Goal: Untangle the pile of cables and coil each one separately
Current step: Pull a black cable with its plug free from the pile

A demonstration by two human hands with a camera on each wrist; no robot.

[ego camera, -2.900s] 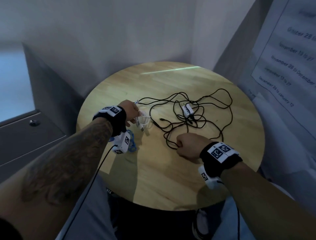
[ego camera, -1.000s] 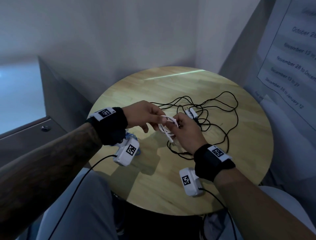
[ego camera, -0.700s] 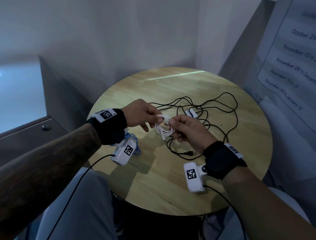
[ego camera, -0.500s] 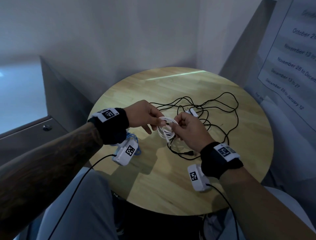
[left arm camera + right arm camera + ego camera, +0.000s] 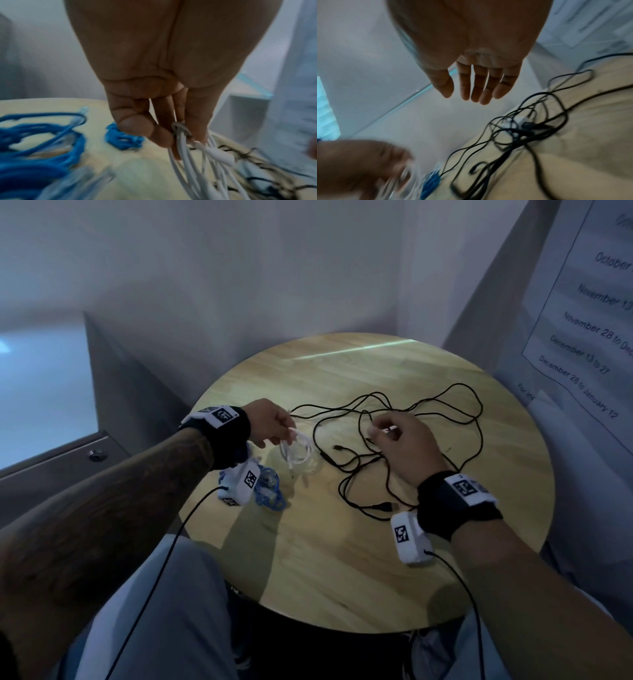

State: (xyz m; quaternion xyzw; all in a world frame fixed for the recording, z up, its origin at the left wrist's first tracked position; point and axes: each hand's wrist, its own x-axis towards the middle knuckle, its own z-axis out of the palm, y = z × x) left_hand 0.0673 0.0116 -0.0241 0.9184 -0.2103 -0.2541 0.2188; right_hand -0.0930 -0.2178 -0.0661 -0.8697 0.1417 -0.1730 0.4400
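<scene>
The left hand (image 5: pixel 270 424) pinches a coiled white cable (image 5: pixel 297 451) between thumb and fingertips, the loops hanging down to the round wooden bench (image 5: pixel 342 542) (the wrist view shows a connector among the strands). The right hand (image 5: pixel 406 445) hovers over the tangle of black cables (image 5: pixel 394 440), fingers straight and relaxed, holding nothing. The black cables sprawl loose across the middle and right of the bench. A coiled blue cable (image 5: pixel 270 494) lies under the left wrist, near the bench's left edge.
</scene>
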